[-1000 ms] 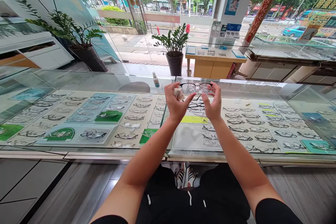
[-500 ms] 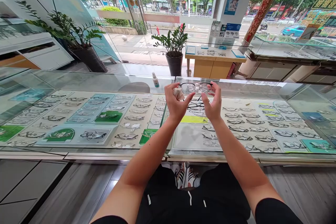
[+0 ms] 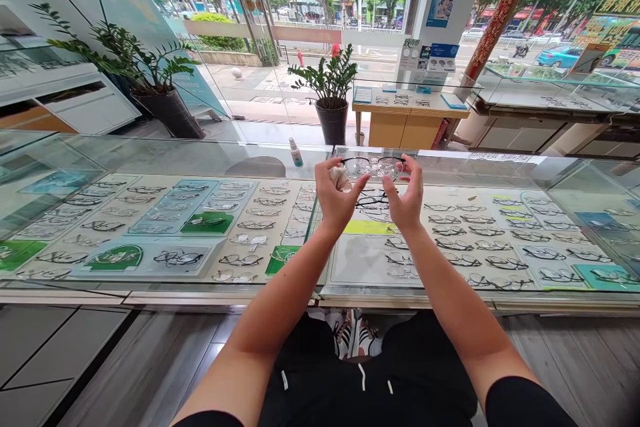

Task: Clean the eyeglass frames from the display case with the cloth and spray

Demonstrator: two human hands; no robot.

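Observation:
I hold a pair of dark-rimmed glasses (image 3: 374, 166) up over the glass display counter (image 3: 200, 153). My left hand (image 3: 336, 197) pinches the left end of the frame and also keeps a crumpled pale cloth (image 3: 341, 178) in its fingers. My right hand (image 3: 407, 194) pinches the right end of the frame. Both hands are closed on the glasses, held level above the rows of glasses (image 3: 480, 240) laid out under the glass.
A small spray bottle (image 3: 296, 152) stands on the counter top just left of my hands. Potted plants (image 3: 330, 90) (image 3: 145, 80) stand beyond the counter, with a wooden desk (image 3: 407, 120) and another glass case (image 3: 555, 90) behind. The street shows through the windows.
My hands and the glasses have stayed nearly still, shifting only very slightly upward. Traffic outside has moved.

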